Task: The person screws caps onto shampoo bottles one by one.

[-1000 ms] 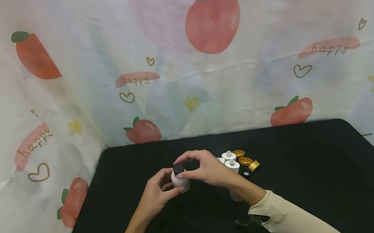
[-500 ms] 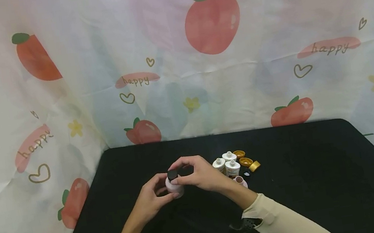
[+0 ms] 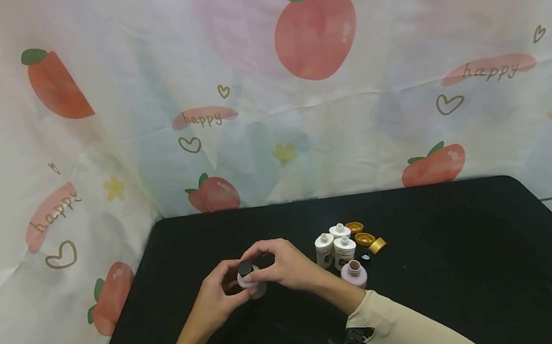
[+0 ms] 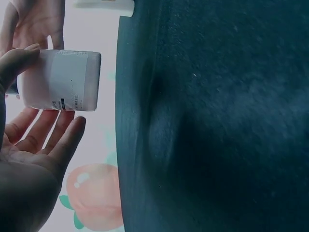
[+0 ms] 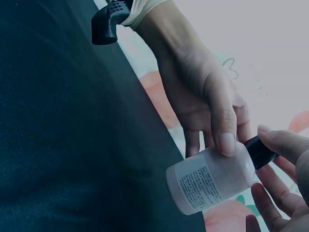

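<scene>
A small pale pink bottle [image 5: 207, 179] with a black cap [image 5: 260, 152] is held above the black table, between both hands. My left hand [image 3: 213, 300] grips its body, with the thumb on one side and the fingers on the other. The fingers and thumb of my right hand [image 3: 285, 266] pinch the black cap. In the left wrist view the printed label on the bottle [image 4: 72, 79] shows, while the cap is mostly hidden behind the left thumb. In the right wrist view the bottle lies tilted, its cap toward the right hand.
Right of the hands stand several uncapped bottles: white ones [image 3: 344, 252] grouped together and an open pink one [image 3: 354, 276] nearer me. Gold caps [image 3: 364, 239] and a black cap [image 3: 365, 255] lie beside them on the black table [image 3: 456, 264]. A printed curtain [image 3: 247, 51] hangs behind.
Both hands have moved left and slightly toward me with the pink bottle, keeping hold of body and cap. The open pink bottle has come out from behind the right forearm.
</scene>
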